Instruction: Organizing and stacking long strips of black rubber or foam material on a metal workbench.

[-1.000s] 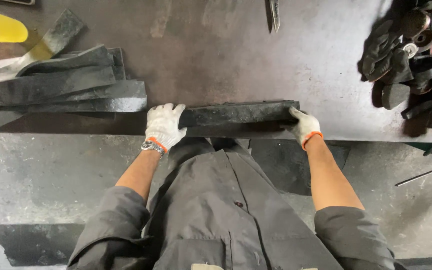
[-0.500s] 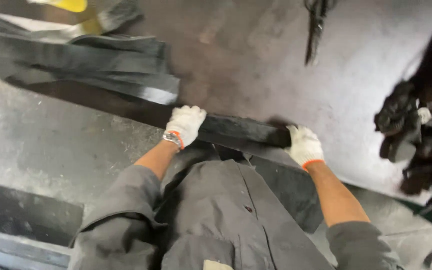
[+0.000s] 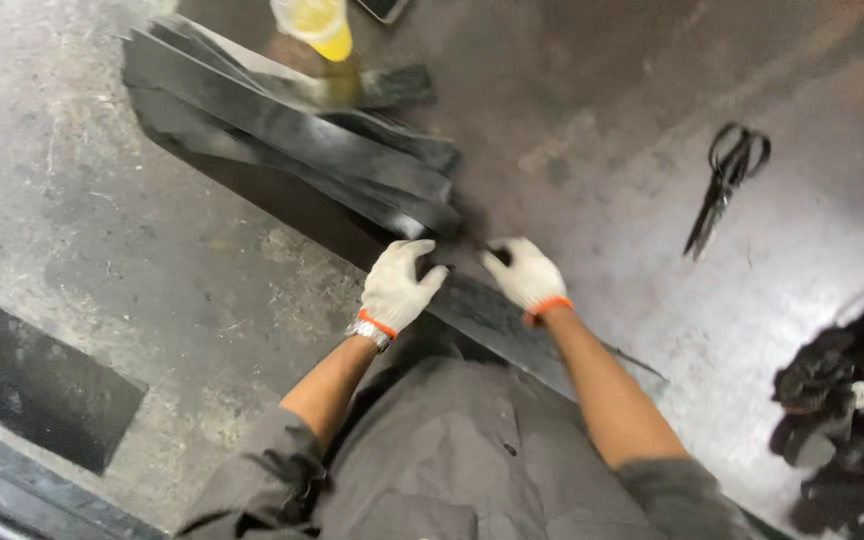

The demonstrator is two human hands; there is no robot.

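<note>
Both of my hands wear white knit gloves with orange cuffs. My left hand grips the near edge of a long black rubber strip that lies along the edge of the dark metal table. Close beside it, my right hand holds the same strip, fingers curled on its top. Just beyond my hands a stack of similar black rubber strips runs off to the upper left. A wristwatch shows on my left wrist.
A yellow bottle stands behind the stack. Black scissors lie on the table to the right. A heap of dark gloves and gear sits at the right edge. On the concrete floor at left lies a dark sheet.
My hands have come much closer together on the strip; they were at its two ends. The view has swung left and tilted, bringing the scissors and floor into sight.
</note>
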